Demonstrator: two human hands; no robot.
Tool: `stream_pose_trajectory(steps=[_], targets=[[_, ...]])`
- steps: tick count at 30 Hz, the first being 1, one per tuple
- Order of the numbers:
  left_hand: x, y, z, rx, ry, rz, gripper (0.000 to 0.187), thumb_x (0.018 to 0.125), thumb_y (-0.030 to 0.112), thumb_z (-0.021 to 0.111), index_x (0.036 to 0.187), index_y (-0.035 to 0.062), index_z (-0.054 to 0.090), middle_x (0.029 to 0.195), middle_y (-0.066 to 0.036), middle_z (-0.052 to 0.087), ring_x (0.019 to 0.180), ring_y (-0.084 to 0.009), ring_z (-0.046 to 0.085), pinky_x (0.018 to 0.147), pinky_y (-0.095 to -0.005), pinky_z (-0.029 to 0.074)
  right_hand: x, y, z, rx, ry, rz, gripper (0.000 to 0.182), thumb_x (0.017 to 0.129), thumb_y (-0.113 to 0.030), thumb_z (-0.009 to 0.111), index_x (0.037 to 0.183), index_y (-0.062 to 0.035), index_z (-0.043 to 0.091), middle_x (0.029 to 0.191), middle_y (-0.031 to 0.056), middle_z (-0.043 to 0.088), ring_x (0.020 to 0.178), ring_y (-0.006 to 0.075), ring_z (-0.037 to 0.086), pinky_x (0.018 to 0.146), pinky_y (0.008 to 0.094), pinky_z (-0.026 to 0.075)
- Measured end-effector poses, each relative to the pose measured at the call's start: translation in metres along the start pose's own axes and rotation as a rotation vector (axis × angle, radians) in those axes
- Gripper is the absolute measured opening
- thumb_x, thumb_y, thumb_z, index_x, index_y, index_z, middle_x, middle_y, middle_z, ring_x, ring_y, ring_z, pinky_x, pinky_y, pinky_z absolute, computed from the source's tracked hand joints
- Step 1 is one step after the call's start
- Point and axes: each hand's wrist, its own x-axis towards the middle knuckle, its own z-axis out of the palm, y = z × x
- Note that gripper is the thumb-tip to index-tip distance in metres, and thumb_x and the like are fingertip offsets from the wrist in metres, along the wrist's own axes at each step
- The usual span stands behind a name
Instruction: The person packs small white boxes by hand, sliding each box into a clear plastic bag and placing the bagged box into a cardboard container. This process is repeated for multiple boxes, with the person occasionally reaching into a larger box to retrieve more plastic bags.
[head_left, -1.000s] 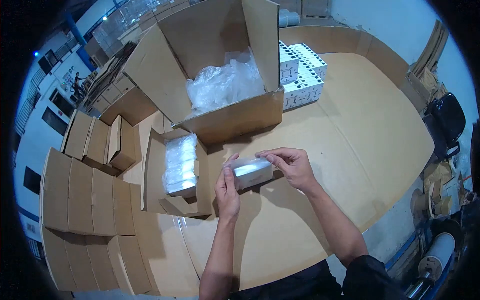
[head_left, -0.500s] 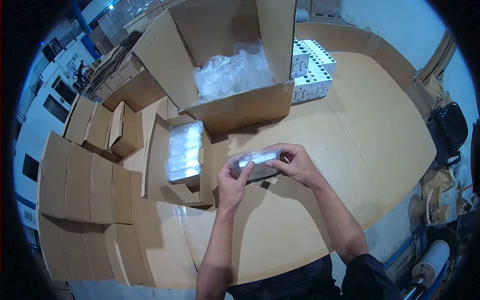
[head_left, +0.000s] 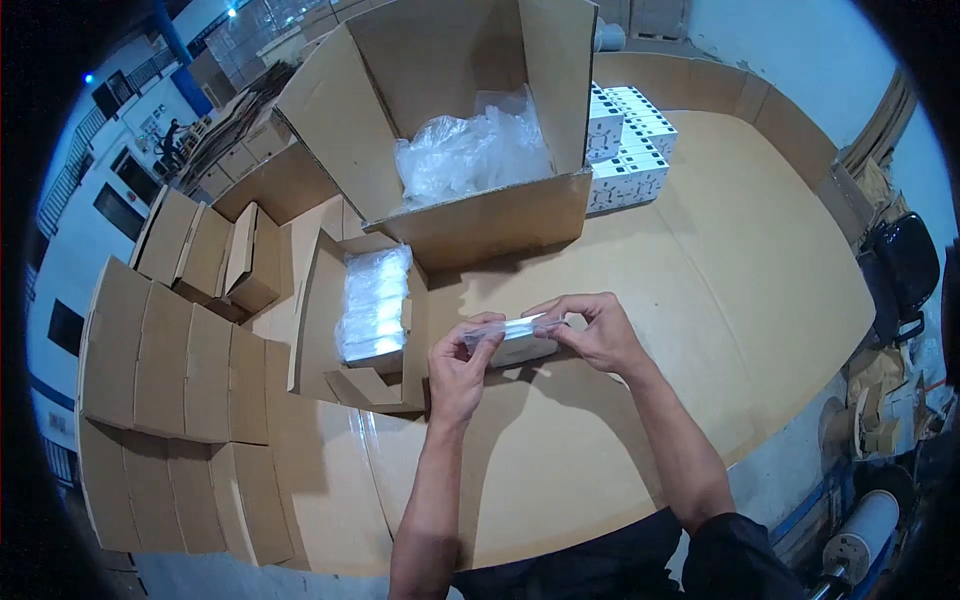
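A small white box in a clear plastic bag [head_left: 526, 348] is between my two hands, just above the tabletop. My left hand [head_left: 458, 372] pinches the bag at the left end, thumb against fingers. At the other end, my right hand [head_left: 602, 338] grips the plastic near the top edge. To the left stands a small open carton [head_left: 385, 390], holding a row of plastic-wrapped white packs [head_left: 375, 305]. Behind it, a large open carton [head_left: 495, 225] contains a heap of clear plastic bags [head_left: 470, 150].
Stacked brown cartons [head_left: 160, 370] line the left side. White printed boxes [head_left: 630, 170] are piled behind the large carton, on the right. A cardboard rim [head_left: 690, 85] borders the far table edge. A black chair [head_left: 900, 260] and a roll [head_left: 862, 525] stand off to the right.
The bagged box has tilted, and its plastic is now stretched along the top between my fingers. My left fingers have moved up over its end. The view has shifted slightly.
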Motion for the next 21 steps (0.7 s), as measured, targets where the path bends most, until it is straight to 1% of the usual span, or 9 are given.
stream_pose_trajectory(steps=[3,5,8,11,15,17,19,20,21], targets=[[0.0,0.0,0.002,-0.045,0.031,-0.03,0.007,0.095,0.004,0.07,0.1,-0.0003,0.073,0.11,-0.009,0.072,0.096,-0.0105,0.063,0.086,-0.0255,0.05,0.0,-0.006,0.0,0.016,0.015,0.063,0.007,0.089,-0.006,0.075,0.087,0.0011,0.073,0.104,0.0135,0.077,0.089,0.0123,0.068,0.075,0.0276,0.055],[0.0,0.001,0.004,-0.041,0.049,-0.024,0.008,0.095,0.006,0.071,0.1,-0.0002,0.072,0.108,-0.008,0.071,0.095,-0.0102,0.063,0.085,-0.0253,0.05,0.0,-0.007,-0.001,0.028,0.02,0.097,0.014,0.091,-0.005,0.074,0.082,0.0003,0.064,0.105,0.015,0.076,0.085,0.0094,0.066,0.07,0.027,0.054],[0.0,0.006,0.01,-0.017,0.093,-0.054,0.01,0.094,0.009,0.073,0.099,0.0008,0.069,0.103,-0.005,0.07,0.091,-0.0093,0.061,0.083,-0.0249,0.049,0.0,-0.002,0.002,0.041,0.068,0.026,0.02,0.092,-0.005,0.072,0.08,-0.0026,0.057,0.102,0.0145,0.076,0.08,0.007,0.063,0.066,0.0258,0.053],[0.001,0.007,0.013,0.012,0.148,-0.109,0.015,0.094,0.013,0.075,0.098,0.0025,0.065,0.097,-0.002,0.068,0.087,-0.008,0.06,0.08,-0.0245,0.049,-0.002,0.005,0.003,0.087,0.13,0.098,0.021,0.093,-0.005,0.071,0.082,-0.0036,0.054,0.098,0.0129,0.075,0.081,0.0074,0.063,0.068,0.0239,0.053],[0.004,-0.006,0.015,-0.088,0.194,-0.071,0.021,0.093,0.015,0.076,0.1,0.0048,0.059,0.092,-0.001,0.065,0.084,-0.0066,0.058,0.077,-0.0238,0.048,0.001,0.016,0.006,0.212,0.177,0.098,0.021,0.094,-0.005,0.071,0.083,-0.0044,0.053,0.093,0.0108,0.073,0.08,0.008,0.063,0.069,0.0241,0.053],[0.007,-0.008,0.015,-0.12,0.187,-0.071,0.023,0.093,0.014,0.075,0.104,0.0046,0.057,0.095,-0.002,0.064,0.087,-0.0074,0.058,0.079,-0.0244,0.048,-0.001,0.014,0.004,0.188,0.143,0.171,0.016,0.094,-0.004,0.07,0.088,-0.0027,0.055,0.104,0.0131,0.072,0.087,0.0096,0.064,0.076,0.0266,0.054],[0.006,-0.009,0.015,-0.146,0.189,-0.077,0.026,0.093,0.012,0.075,0.108,0.0044,0.055,0.098,-0.002,0.064,0.09,-0.0083,0.059,0.081,-0.025,0.048,0.0,0.005,0.006,0.232,0.177,0.12,0.013,0.093,-0.005,0.071,0.094,-0.0008,0.059,0.106,0.0119,0.071,0.093,0.0121,0.065,0.081,0.0285,0.054],[0.006,-0.009,0.015,-0.136,0.205,-0.092,0.026,0.093,0.014,0.076,0.108,0.0051,0.056,0.096,-0.001,0.063,0.086,-0.007,0.058,0.077,-0.0235,0.047,-0.001,0.0,0.007,0.278,0.22,0.068,0.014,0.092,-0.006,0.072,0.1,0.0011,0.063,0.109,0.0107,0.069,0.098,0.0147,0.066,0.087,0.0304,0.054],[0.008,-0.01,0.016,-0.128,0.219,-0.106,0.027,0.092,0.016,0.077,0.107,0.0058,0.057,0.093,0.0,0.063,0.083,-0.0057,0.057,0.073,-0.022,0.046,-0.001,-0.005,0.004,0.279,0.228,0.066,0.014,0.092,-0.006,0.072,0.1,0.0011,0.063,0.109,0.0107,0.069,0.098,0.0147,0.066,0.087,0.0304,0.054]])
